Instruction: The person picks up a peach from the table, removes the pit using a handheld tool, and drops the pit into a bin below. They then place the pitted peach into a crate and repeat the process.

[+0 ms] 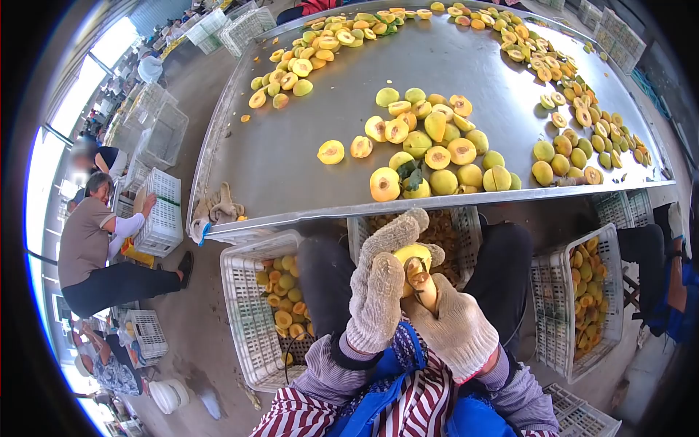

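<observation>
Both my hands wear knitted gloves and meet above my lap, just below the table's front edge. My left hand [380, 288] is closed around a cut yellow fruit [413, 256], its flesh facing up. My right hand [457, 328] grips a small tool [425, 293] with a wooden-looking handle, its tip at the fruit's centre; the tip is partly hidden. Beyond my hands, a pile of whole and halved fruits [440, 149] lies on the metal table [306, 153]. Under the table edge, a crate [470, 237] of brownish pieces stands between my knees.
Crates of fruit halves stand at left [237, 291] and right [553, 306]. Gloves [222, 207] lie on the table's left corner. More fruit lines the table's far and right sides. A person [87, 240] bends over a crate at left; another person sits at the right edge.
</observation>
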### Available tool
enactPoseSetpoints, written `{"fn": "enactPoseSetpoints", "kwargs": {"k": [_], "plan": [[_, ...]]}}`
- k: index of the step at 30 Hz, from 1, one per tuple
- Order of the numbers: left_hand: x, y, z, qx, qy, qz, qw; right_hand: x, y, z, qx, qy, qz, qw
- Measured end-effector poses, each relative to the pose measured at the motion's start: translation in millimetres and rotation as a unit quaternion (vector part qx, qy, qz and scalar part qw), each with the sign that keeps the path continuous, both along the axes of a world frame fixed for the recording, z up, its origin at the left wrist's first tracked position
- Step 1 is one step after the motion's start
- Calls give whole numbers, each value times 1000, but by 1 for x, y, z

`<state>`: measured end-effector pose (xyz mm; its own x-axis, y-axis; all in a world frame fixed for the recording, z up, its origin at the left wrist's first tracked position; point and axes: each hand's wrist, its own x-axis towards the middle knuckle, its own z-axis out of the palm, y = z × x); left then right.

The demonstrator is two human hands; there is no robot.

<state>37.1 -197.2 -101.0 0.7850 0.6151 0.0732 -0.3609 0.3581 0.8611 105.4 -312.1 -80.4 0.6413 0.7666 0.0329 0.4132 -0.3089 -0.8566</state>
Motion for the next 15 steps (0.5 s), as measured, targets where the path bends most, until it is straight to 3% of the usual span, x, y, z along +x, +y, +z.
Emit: {"fn": "enactPoseSetpoints", "kwargs": {"k": [2,3,5,6,8,9,11,12,15], "plan": [[4,0,2,67,-15,30,997,1,-1,-1,-7,112,21,993],[5,1,0,67,-15,29,997,2,-2,-1,-6,112,20,993],[4,5,-3,148,17,24,989,3,-2,-1,16,327,12,945],[4,11,5,148,17,23,989,5,-3,0,17,327,11,945],[7,22,25,-8,118,-109,987,9,-4,6,-18,408,20,913],[9,16,21,-7,117,-110,987,11,-5,10,-17,407,19,913],[14,2,10,167,22,-10,986,14,-6,19,11,512,-12,859],[10,6,10,113,-9,-72,991,17,-7,21,12,512,-13,859],[18,14,2,85,-79,-115,987,26,-14,24,0,478,-16,878]]}}
